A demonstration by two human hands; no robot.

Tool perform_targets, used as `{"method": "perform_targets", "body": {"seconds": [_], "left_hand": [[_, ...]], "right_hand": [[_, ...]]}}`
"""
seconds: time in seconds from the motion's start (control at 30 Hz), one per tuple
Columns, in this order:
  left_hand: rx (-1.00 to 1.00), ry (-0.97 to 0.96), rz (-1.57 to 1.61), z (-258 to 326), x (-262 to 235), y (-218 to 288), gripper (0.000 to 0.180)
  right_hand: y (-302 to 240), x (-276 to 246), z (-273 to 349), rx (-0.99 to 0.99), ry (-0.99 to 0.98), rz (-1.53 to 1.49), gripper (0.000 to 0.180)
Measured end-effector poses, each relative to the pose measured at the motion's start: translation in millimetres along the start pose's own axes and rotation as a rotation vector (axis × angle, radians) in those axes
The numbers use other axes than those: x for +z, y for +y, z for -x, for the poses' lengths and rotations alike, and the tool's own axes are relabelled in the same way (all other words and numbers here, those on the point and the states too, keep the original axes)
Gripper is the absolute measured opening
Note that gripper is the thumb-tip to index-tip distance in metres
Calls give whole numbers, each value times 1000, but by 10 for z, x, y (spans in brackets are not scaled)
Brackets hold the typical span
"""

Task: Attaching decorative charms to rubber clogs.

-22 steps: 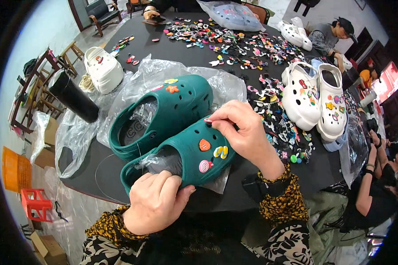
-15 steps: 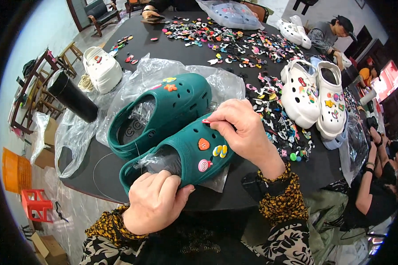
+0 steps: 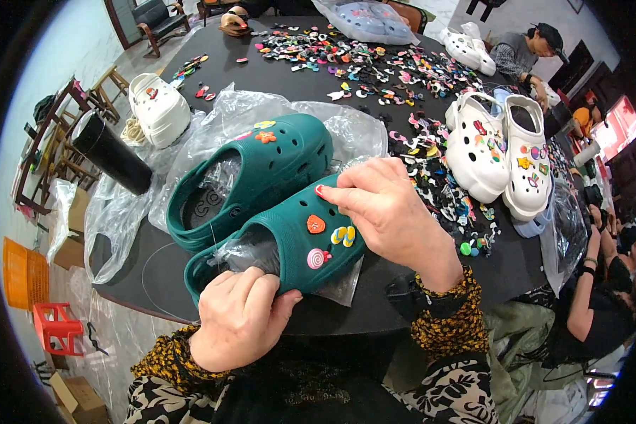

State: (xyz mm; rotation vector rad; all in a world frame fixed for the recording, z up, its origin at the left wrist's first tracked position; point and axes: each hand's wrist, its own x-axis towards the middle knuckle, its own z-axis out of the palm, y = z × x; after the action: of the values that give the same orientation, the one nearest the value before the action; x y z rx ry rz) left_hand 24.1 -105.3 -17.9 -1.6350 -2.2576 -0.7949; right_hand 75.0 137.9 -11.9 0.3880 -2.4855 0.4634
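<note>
The near green clog (image 3: 290, 244) lay slantwise at the front edge of the black table (image 3: 275, 78), heel toward the person, toe pointing up and right. The left hand (image 3: 240, 318) was curled shut around its heel. The right hand (image 3: 389, 215) lay over the toe, fingers pinched together at the clog's top; whether they held a charm I could not tell. Just beyond the clog, side by side with it, sat its green mate (image 3: 251, 169), and well to the clog's right stood two white clogs (image 3: 498, 152).

Near green clog (image 3: 297, 240) heel hidden under left hand (image 3: 237, 321); scattered charms (image 3: 374, 63) too small to tell.
</note>
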Motion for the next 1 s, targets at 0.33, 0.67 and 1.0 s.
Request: {"method": "perform_targets", "body": {"seconds": [0.33,0.67,1.0], "left_hand": [[23,-14,41,-32,-11,-22,24],[37,-29,60,-31,-18,-32,24],[27,-18,-3,23,0,70,26]], "right_hand": [[-28,7,11,-13,-89,25,31],[42,72,-26,-58,-150,31,24],[259,65,13,258,114,-487,28]]}}
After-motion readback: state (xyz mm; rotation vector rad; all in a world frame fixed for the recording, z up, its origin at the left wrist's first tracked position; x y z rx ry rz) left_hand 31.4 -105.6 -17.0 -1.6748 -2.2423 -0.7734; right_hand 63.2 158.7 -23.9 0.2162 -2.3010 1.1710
